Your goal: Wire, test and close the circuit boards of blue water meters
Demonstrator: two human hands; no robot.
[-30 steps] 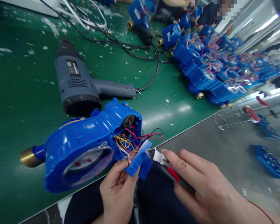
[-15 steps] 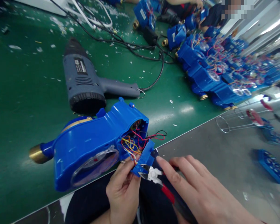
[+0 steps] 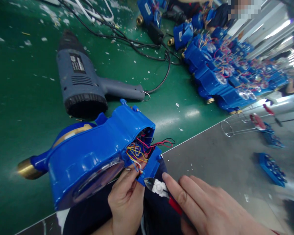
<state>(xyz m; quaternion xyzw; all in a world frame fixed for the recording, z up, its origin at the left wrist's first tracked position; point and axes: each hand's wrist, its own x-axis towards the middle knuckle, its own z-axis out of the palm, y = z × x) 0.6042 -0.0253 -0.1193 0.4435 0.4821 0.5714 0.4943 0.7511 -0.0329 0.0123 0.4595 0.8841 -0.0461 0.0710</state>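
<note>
A blue meter housing point(image 3: 88, 156) with a brass fitting point(image 3: 28, 168) lies on the near edge of the green table. Thin coloured wires point(image 3: 137, 151) come out of its open end. They run to a small blue plastic part point(image 3: 151, 164), which my left hand point(image 3: 127, 195) pinches from below. My right hand point(image 3: 198, 202) is wrapped round red-handled cutting pliers point(image 3: 159, 187). The plier jaws touch or nearly touch the lower corner of the blue part.
A grey heat gun point(image 3: 82, 78) lies behind the housing on the green table point(image 3: 19, 104), its black cable point(image 3: 169, 70) curving away. Many blue meters point(image 3: 215, 71) fill the right side. At the back a person point(image 3: 225, 14) is partly visible. Blue trays point(image 3: 271, 169) stand on the floor.
The plier jaws have drawn slightly down and away from the middle of the blue part to its lower corner. My view has shifted, and the housing appears a little further left and nearer.
</note>
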